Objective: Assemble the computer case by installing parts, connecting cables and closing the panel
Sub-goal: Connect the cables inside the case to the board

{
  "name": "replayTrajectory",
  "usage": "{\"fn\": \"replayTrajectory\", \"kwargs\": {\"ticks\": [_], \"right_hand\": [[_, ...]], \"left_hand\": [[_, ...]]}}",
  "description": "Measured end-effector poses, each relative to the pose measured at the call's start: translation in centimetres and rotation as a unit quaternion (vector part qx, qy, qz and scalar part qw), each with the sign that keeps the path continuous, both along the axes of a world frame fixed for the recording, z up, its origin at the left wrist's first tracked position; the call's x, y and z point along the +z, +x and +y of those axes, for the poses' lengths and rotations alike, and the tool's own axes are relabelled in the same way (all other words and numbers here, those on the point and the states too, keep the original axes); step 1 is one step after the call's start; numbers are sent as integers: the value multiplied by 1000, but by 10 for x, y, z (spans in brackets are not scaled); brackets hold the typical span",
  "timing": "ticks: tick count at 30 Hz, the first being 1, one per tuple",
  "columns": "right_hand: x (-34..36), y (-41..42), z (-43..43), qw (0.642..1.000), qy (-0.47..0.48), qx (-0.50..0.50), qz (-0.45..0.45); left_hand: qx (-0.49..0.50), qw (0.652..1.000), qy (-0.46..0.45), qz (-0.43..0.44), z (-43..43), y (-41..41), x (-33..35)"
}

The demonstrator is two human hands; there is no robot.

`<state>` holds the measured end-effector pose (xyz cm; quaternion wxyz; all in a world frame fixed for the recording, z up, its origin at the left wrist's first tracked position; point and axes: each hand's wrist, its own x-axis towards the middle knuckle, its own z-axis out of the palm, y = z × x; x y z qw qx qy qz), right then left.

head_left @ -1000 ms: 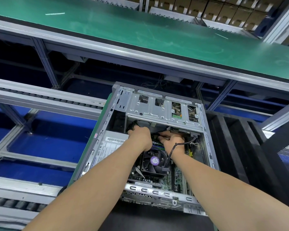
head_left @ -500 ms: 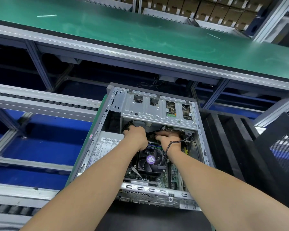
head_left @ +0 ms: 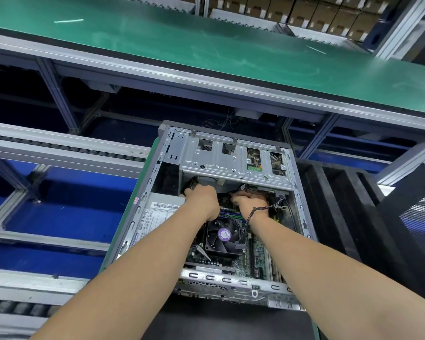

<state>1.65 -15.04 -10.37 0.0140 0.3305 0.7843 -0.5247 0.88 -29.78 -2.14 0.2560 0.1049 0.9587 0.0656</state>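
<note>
Left hand (head_left: pixel 203 202), right hand (head_left: pixel 253 206) inside computer case (head_left: pixel 214 163), fingers (head_left: pixel 237 195) curled beside black cables (head_left: pixel 225 198), hold cannot be told

You find nothing readable here. The white label (head_left: pixel 152 220) on the power supply (head_left: pixel 168 198) carries a barcode (head_left: pixel 166 206) and fine print, all too small to make out. The round purple sticker (head_left: pixel 224 233) on the fan (head_left: pixel 217 244) and the small coloured sticker (head_left: pixel 136 200) on the case (head_left: pixel 146 192) rail are both too blurred to read.

In the case (head_left: pixel 146 192) before me: drive cage (head_left: pixel 219 163) at far end, fan (head_left: pixel 223 234) nearer, power supply (head_left: pixel 155 218) left. My left hand (head_left: pixel 203 201) and right hand (head_left: pixel 250 204) lie between drive cage and fan. A conveyor (head_left: pixel 206 45) runs behind.
</note>
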Motion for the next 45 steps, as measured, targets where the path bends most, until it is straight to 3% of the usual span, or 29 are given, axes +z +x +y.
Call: {"fn": "replayTrajectory", "kwargs": {"ticks": [2, 4, 6, 9, 12, 16, 20, 24, 26, 31, 34, 38, 45], "right_hand": [[-2, 1, 1, 1000, 14, 4, 18], [-3, -1, 5, 994, 104, 30, -7], [-3, -4, 10, 962, 243, 90, -89], [3, -7, 14, 901, 383, 150, -135], [-1, -14, 13, 856, 441, 203, -179], [-1, -21, 13, 843, 435, 234, -213], [-6, -22, 12, 872, 392, 209, -207], [-8, -22, 9, 894, 398, 159, -130], [-11, -23, 5, 924, 345, 156, -57], [2, -46, -22, 969, 159, 189, -26], [0, -67, -29, 964, 191, 185, -26], [-3, -73, -30, 931, 271, 230, -82], [-2, -64, -24, 952, 220, 194, -89]], "left_hand": [[-11, 1000, -7, 3, 0, 0, -4], [-22, 1000, -7, 5, -1, -1, -9], [-32, 999, -8, 4, 0, -3, -13], [-32, 999, -16, 12, 2, -8, -19], [-29, 998, -3, 57, 5, -12, -24], [-16, 991, 40, 123, 8, -18, -20], [-19, 999, 4, 47, 19, -25, -19], [-70, 994, -73, -37, 21, -23, -24], [-82, 994, -51, -41, 19, -20, -23], [-108, 992, -56, -44, 16, -17, -15], [-119, 989, -74, -36, 16, -20, -15], [-89, 992, -74, -59, 12, -28, -15], [-28, 998, -26, -58, 9, -23, -7]]}}
